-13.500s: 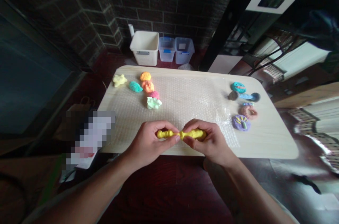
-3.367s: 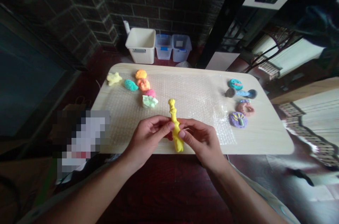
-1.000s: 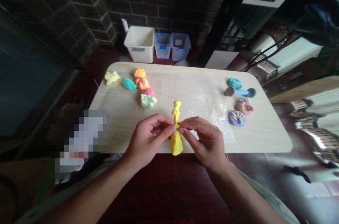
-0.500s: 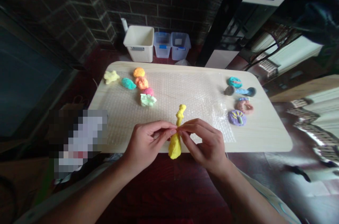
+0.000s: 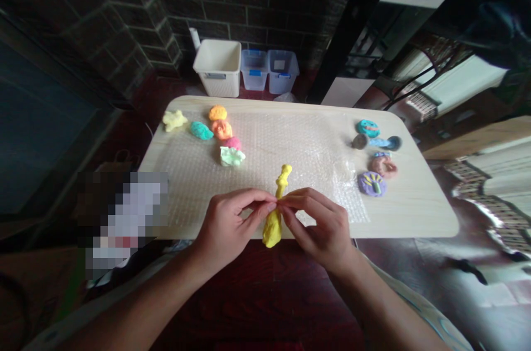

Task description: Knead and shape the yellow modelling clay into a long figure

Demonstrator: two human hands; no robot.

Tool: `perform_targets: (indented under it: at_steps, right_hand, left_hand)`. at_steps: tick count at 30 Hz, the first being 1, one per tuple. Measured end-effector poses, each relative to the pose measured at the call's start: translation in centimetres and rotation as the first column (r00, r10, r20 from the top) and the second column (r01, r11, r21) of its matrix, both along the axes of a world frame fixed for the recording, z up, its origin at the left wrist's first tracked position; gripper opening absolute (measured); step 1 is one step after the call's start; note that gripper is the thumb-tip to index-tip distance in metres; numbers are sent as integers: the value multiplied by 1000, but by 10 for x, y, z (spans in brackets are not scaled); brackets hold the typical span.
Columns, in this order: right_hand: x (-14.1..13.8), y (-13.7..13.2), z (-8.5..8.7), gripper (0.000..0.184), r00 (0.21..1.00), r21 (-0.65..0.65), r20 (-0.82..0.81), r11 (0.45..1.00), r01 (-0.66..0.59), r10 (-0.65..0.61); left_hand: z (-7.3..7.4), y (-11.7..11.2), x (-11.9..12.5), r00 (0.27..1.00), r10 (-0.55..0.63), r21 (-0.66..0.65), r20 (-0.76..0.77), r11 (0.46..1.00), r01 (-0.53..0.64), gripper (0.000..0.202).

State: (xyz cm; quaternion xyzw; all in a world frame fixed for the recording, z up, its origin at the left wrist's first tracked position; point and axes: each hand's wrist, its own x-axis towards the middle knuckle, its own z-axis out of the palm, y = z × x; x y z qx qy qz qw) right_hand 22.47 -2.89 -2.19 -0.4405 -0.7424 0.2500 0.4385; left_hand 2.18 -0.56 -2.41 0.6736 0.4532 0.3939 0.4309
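A yellow clay figure point(image 5: 272, 228), with a rounded lower end and a thin neck topped by small lumps, is held above the near edge of the table. My left hand point(image 5: 232, 224) pinches its middle between thumb and fingers. From the other side my right hand point(image 5: 319, 224) pinches the same spot, its fingertips meeting those of the left. The fingertips hide part of the neck. Beyond the hands, bubble wrap point(image 5: 286, 138) covers much of the wooden table point(image 5: 423, 202).
On the table's left lie a pale yellow star-like piece point(image 5: 174, 120), a teal lump point(image 5: 201, 130), an orange lump point(image 5: 222, 129) and a pale green piece point(image 5: 231, 156). At right are a dumbbell-shaped piece point(image 5: 377, 142) and a purple disc point(image 5: 372, 184). Bins point(image 5: 218, 83) stand behind.
The yellow clay figure has tilted slightly, its lower end shifting a little to the left. Both hands keep their pinch in nearly the same place.
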Motion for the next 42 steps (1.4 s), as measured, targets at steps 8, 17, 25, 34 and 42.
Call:
perform_targets:
  at_steps: [8,17,25,34,42]
  right_hand:
    - [0,1,2,18,998,-23,-56,999,35,-36]
    - [-1,0,4,25,996,5,-83,1000,-25,25]
    - [-1,-3,3,19,988,-95,-145,995,36,-50]
    - [1,-3,5,14,998,-76,-66,997,-27,22]
    - [-6,-4,-1,11,992,-151,-122,988,11,-30]
  left_hand:
    - [1,4,-3,999,-17,39,39,999,16,10]
    - [1,6,-2,999,-41,287,-9,957,42,8]
    - [3,9,-3,996,-65,300,67,953,42,12]
    - [3,7,-2,997,-71,349,-14,934,71,11]
    - [2,4,0,1000,-30,326,-5,945,30,10]
